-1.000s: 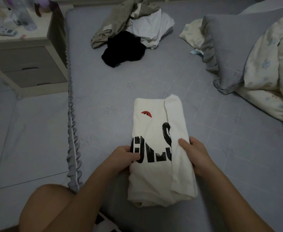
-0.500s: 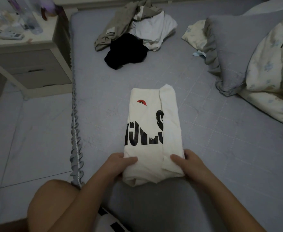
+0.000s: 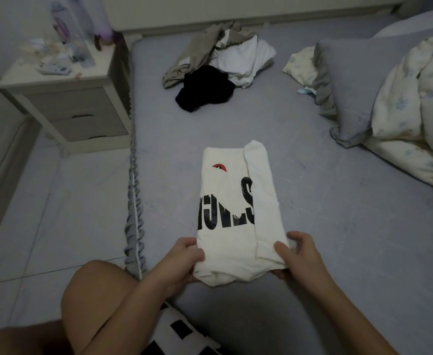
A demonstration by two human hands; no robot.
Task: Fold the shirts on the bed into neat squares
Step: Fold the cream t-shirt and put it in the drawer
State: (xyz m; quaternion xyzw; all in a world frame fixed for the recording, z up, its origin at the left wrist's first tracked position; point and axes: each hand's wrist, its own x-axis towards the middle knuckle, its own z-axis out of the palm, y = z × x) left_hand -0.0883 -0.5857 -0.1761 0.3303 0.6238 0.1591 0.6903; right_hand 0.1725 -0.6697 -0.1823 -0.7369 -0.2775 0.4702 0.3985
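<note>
The white shirt point(image 3: 232, 211), folded into a long strip, lies at frame centre on the bed point(image 3: 325, 226). The left hand point(image 3: 184, 260) and right hand point(image 3: 296, 254) each pinch one lower corner. Unfolded shirts point(image 3: 218, 70) lie piled at upper centre.

A grey pillow point(image 3: 356, 93) and a floral duvet point(image 3: 415, 119) lie along the bed's right edge. Beside the bed's far left corner stands a nightstand point(image 3: 77, 106) carrying a remote point(image 3: 54, 69) and bottles point(image 3: 82, 34).
</note>
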